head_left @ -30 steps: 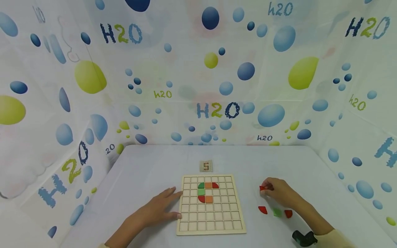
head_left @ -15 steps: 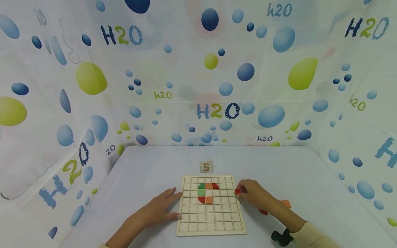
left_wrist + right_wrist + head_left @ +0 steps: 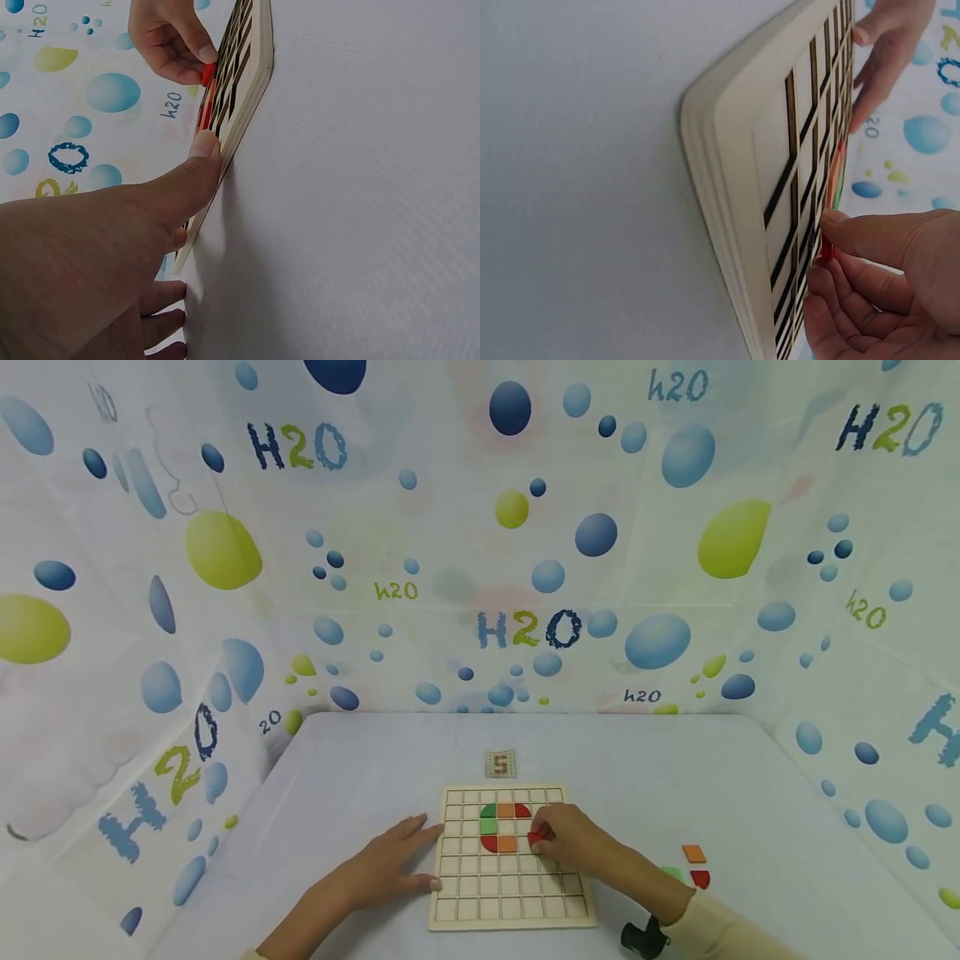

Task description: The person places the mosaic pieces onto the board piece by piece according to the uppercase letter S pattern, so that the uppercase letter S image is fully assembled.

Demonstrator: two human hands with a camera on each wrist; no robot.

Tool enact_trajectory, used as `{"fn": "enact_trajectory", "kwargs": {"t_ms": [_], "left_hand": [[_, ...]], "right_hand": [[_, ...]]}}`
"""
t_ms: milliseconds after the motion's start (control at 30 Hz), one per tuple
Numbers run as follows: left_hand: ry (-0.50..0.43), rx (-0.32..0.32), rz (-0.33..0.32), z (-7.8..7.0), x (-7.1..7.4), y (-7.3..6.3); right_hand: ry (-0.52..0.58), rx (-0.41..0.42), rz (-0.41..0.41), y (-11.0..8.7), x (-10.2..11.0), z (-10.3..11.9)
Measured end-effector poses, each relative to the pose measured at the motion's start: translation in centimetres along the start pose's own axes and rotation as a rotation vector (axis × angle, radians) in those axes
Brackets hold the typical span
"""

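A wooden grid board (image 3: 510,906) lies on the white table. Coloured tiles sit in its upper cells: a green quarter-circle (image 3: 489,811), an orange square (image 3: 506,810) and a red quarter-circle (image 3: 522,811) along the top. A green square (image 3: 489,827) comes below, then another red quarter-circle (image 3: 490,843) beside a second orange square (image 3: 507,843). My left hand (image 3: 390,862) touches the board's left edge with fingers spread. Over the grid, right of the lower orange square, my right hand (image 3: 573,835) pinches a red tile (image 3: 826,249) between thumb and fingers.
Behind the board lies a small card (image 3: 500,764) with an S-like pattern on a grid. To the right are a loose orange tile (image 3: 694,853), a red tile (image 3: 701,879) and a partly hidden green tile (image 3: 672,872). A black device (image 3: 643,938) is at the right wrist.
My right hand has carried the red tile leftward from the table's right side to over the board. Another loose red tile at right is now out of sight. The left hand stays put.
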State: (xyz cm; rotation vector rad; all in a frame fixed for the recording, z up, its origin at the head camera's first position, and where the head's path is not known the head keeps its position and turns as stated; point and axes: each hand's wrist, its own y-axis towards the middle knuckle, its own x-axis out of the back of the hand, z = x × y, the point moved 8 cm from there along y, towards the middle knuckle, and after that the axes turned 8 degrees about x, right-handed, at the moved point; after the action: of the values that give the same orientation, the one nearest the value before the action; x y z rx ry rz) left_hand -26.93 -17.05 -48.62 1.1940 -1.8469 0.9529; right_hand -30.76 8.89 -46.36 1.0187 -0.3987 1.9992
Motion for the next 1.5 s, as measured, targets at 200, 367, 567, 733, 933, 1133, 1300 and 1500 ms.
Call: {"fn": "enact_trajectory", "kwargs": {"t_ms": [200, 367, 567, 733, 933, 1133, 1300, 1500], "left_hand": [[0.0, 0.03, 0.007, 0.2, -0.2, 0.2], [0.003, 0.032, 0.008, 0.4, -0.3, 0.4], [0.0, 0.028, 0.011, 0.4, -0.3, 0.4], [0.008, 0.031, 0.006, 0.5, -0.4, 0.4], [0.01, 0.033, 0.005, 0.4, -0.3, 0.3], [0.001, 0.024, 0.0, 0.2, -0.1, 0.2], [0.006, 0.008, -0.008, 0.3, -0.1, 0.3], [0.004, -0.005, -0.009, 0.4, -0.2, 0.3]], "right_hand": [[-0.041, 0.015, 0.003, 0.4, -0.5, 0.7], [-0.051, 0.014, 0.015, 0.8, -1.0, 0.8], [-0.046, 0.034, 0.019, 0.8, -1.3, 0.9], [-0.024, 0.039, 0.013, 0.7, -1.3, 0.7], [-0.051, 0.047, 0.027, 0.6, -1.2, 0.7], [-0.05, 0.075, 0.039, 0.5, -1.4, 0.5], [-0.029, 0.085, 0.047, 0.3, -1.3, 0.5], [-0.009, 0.045, 0.001, -1.3, 0.8, -1.2]]}}
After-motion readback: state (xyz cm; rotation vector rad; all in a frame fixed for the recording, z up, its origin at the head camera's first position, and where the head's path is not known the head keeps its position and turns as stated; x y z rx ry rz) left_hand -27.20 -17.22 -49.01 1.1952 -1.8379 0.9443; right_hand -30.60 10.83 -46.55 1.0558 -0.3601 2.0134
